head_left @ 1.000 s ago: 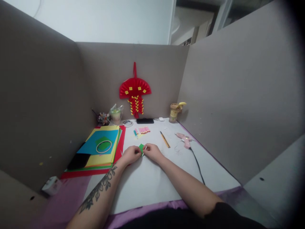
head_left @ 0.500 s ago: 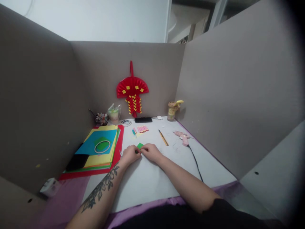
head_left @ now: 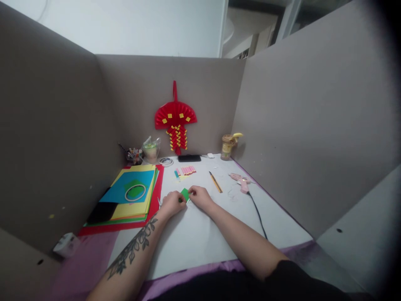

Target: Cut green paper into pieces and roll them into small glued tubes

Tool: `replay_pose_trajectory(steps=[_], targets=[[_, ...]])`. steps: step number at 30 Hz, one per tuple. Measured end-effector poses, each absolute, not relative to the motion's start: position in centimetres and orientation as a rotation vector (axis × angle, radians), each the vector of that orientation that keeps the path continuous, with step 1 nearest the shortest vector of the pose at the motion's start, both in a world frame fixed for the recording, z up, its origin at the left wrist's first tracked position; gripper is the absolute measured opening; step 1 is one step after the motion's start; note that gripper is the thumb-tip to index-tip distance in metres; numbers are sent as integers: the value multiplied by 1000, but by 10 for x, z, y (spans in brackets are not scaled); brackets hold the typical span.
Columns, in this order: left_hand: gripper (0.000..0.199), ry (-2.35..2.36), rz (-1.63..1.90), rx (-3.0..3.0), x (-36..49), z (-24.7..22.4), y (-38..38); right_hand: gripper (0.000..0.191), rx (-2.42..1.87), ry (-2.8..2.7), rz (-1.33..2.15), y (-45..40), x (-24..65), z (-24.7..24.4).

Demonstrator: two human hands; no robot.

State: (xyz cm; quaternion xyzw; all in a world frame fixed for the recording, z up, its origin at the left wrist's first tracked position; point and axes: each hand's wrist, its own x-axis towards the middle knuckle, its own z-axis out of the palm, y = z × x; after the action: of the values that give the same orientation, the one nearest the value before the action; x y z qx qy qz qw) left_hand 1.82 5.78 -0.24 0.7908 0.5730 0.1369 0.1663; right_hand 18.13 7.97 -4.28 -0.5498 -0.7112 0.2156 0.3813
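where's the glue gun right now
In the head view, the pink glue gun lies on the right side of the white tabletop, just right of the yellow craft knife.

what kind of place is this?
Likely a partitioned craft workstation: a pink glue gun and a yellow craft knife lie on the white tabletop, with coloured paper sheets stacked at left and grey panels around.
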Motion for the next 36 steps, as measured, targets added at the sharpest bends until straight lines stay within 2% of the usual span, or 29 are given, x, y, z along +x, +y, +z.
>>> replay_pose_trajectory(steps=[27,36], targets=[[31,1566,407,2320,17,-10,62,16,-1425,-1925,416,77,179,-40],[31,1540,414,2295,16,-8,60,17,-1412,-1662,677,87,190,-39]])
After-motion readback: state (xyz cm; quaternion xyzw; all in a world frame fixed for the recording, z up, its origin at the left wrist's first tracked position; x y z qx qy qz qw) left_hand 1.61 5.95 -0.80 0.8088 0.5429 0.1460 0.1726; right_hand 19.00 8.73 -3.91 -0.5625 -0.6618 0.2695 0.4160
